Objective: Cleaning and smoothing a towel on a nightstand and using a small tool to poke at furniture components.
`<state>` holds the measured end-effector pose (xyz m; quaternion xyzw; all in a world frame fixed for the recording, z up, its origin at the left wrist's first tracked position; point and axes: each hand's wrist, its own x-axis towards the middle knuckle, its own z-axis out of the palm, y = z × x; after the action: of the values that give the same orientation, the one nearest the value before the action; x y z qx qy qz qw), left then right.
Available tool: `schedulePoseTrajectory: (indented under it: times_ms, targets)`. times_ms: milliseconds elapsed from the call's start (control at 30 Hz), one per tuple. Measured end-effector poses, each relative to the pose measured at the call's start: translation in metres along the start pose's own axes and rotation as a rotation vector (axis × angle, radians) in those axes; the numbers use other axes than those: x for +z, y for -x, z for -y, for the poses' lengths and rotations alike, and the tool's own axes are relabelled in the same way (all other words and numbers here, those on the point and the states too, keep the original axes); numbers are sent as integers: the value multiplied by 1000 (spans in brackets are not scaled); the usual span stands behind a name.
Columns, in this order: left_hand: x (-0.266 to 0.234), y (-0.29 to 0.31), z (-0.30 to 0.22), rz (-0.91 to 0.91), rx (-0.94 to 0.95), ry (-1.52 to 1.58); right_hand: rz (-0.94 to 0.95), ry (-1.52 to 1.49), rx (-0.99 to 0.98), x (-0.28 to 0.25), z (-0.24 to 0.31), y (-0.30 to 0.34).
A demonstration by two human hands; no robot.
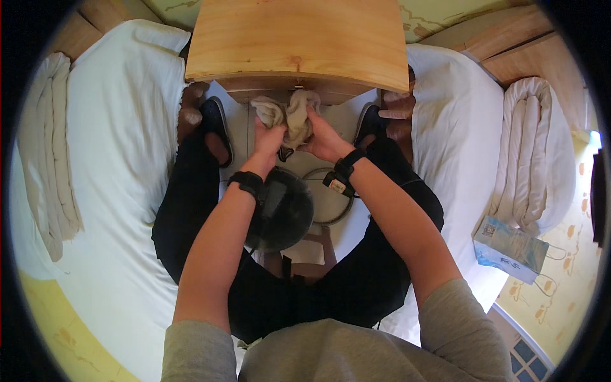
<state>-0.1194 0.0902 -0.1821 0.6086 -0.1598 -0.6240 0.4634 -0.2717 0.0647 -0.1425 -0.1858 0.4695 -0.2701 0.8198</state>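
Note:
Both my hands hold a crumpled beige cloth (298, 121) in front of a wooden cabinet. My left hand (270, 139) is closed round its left part, and a bunched end sticks up past the fingers. My right hand (326, 137) grips the other side, thumb pointing up along the cloth. Something small and dark shows just below the cloth between the hands; I cannot make out what it is. Under my left forearm sits a round dark vessel or lid (281, 210) with a shiny surface. Beside it is a thin round rim (344, 213), partly behind my right wrist.
The wooden cabinet (296, 38) stands straight ahead between two beds with white sheets (124, 146) (452, 140). Rolled beige quilts (525, 153) lie on them. A blue and white paper bag (509, 248) is at the right. A low wooden stool (315, 251) is between my legs.

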Motion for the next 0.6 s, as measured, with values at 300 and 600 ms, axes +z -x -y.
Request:
schedulePoseTrajectory:
  times_ms: [300,600]
  targets:
    - [13,-5,-15,98,-212,71,-355,-172,-99,-55,-6,-34]
    - [-79,-69,-11,-173,26,398,-142,-240,-149,20,-16,-57]
